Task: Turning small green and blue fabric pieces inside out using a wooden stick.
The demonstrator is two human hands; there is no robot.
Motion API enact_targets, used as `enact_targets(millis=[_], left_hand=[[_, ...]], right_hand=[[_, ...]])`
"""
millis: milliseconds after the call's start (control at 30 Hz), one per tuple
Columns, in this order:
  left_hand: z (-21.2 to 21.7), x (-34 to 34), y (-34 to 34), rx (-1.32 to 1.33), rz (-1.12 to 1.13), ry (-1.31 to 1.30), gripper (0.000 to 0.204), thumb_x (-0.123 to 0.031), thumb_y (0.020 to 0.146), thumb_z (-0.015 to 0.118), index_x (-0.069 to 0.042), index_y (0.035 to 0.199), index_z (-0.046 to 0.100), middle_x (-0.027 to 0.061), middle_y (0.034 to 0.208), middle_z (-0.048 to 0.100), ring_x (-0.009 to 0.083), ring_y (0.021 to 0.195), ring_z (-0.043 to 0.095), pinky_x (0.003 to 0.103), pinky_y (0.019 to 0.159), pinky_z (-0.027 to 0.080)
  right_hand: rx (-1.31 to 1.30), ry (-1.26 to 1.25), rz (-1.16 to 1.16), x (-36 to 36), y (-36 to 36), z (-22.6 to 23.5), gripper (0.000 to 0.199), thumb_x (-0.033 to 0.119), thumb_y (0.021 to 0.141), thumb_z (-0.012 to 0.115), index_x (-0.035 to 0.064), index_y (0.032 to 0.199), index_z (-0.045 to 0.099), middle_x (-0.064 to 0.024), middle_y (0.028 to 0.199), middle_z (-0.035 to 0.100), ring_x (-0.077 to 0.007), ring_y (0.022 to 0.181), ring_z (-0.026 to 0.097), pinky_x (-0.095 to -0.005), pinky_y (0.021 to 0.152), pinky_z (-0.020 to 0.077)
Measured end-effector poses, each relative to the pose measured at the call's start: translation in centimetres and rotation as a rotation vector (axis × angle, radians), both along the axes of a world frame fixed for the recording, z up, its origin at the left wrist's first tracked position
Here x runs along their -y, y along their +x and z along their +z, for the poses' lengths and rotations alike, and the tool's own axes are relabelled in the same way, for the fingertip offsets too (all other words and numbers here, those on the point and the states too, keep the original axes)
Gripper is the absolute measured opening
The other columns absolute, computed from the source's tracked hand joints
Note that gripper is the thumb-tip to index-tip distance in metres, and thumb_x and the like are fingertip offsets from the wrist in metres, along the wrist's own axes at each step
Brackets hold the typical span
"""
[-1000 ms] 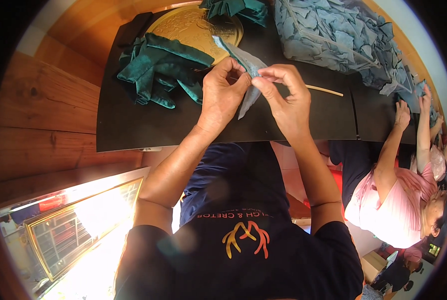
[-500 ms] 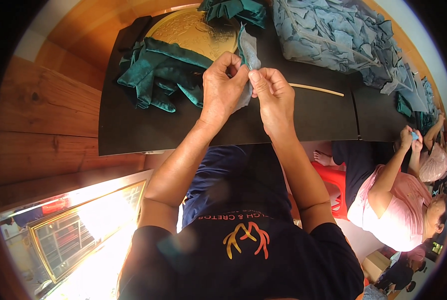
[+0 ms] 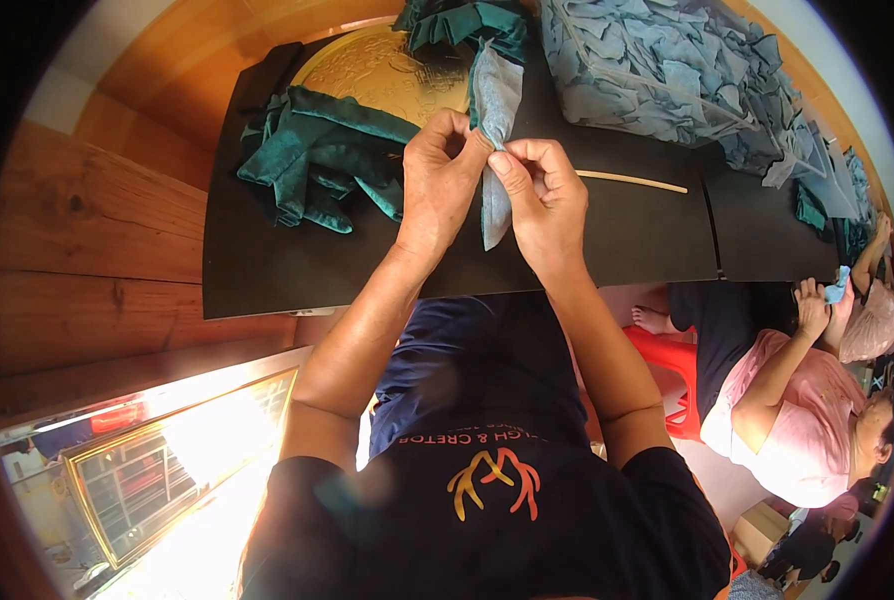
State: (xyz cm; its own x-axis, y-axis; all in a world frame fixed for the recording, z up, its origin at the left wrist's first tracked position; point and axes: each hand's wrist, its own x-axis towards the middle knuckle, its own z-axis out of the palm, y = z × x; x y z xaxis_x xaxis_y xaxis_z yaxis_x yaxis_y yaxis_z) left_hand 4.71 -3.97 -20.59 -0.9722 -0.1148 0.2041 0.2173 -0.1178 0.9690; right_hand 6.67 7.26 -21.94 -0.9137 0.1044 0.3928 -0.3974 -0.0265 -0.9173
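Observation:
Both hands pinch one narrow fabric piece (image 3: 500, 85), pale grey-blue on the face toward me with dark green velvet along its left edge. It stands lengthwise over the black table, its upper part above my fingers and a pointed lower end hanging between my hands. My left hand (image 3: 437, 180) grips its left side at mid-length, thumb against fingers. Close beside it, my right hand (image 3: 544, 195) pinches the same gathered spot with thumb and curled fingers. A thin pale wooden stick (image 3: 635, 182) lies on the table just right of my right hand.
Dark green velvet pieces (image 3: 312, 155) lie left on the black table (image 3: 607, 240), more (image 3: 467, 28) at the back, beside a round gold tray (image 3: 367, 70). Grey-blue fabric pieces (image 3: 657, 65) fill a clear bin at the back right. A co-worker (image 3: 782, 410) sits right, holding light blue cloth (image 3: 838, 286).
The fabric piece has turned so more of its grey-blue face shows, and its lower end now hangs visibly between my hands. Both hands stay nearly in place. The co-worker's hands have shifted.

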Motion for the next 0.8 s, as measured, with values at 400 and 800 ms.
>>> enact_targets(millis=[400, 800], left_hand=[[0.9, 0.1, -0.4, -0.141, 0.036, 0.06, 0.004, 0.004, 0.083, 0.059, 0.001, 0.087, 0.059, -0.0007, 0.074, 0.058, 0.0051, 0.068, 0.052, 0.021, 0.06, 0.044], [1.3, 0.6, -0.3, -0.183, 0.123, -0.138, 0.023, 0.004, 0.076, 0.062, 0.001, 0.099, 0.058, 0.0046, 0.083, 0.063, 0.0085, 0.073, 0.055, 0.024, 0.065, 0.047]], right_hand=[[-0.323, 0.274, 0.058, -0.9, 1.1, 2.3, 0.012, 0.002, 0.084, 0.069, -0.0006, 0.083, 0.057, -0.007, 0.081, 0.058, -0.0125, 0.07, 0.054, -0.025, 0.063, 0.0443], [-0.278, 0.292, 0.097, -0.2, 1.2, 2.4, 0.017, 0.01, 0.083, 0.072, 0.0001, 0.087, 0.059, -0.0087, 0.08, 0.059, -0.0142, 0.064, 0.054, -0.026, 0.055, 0.0443]])
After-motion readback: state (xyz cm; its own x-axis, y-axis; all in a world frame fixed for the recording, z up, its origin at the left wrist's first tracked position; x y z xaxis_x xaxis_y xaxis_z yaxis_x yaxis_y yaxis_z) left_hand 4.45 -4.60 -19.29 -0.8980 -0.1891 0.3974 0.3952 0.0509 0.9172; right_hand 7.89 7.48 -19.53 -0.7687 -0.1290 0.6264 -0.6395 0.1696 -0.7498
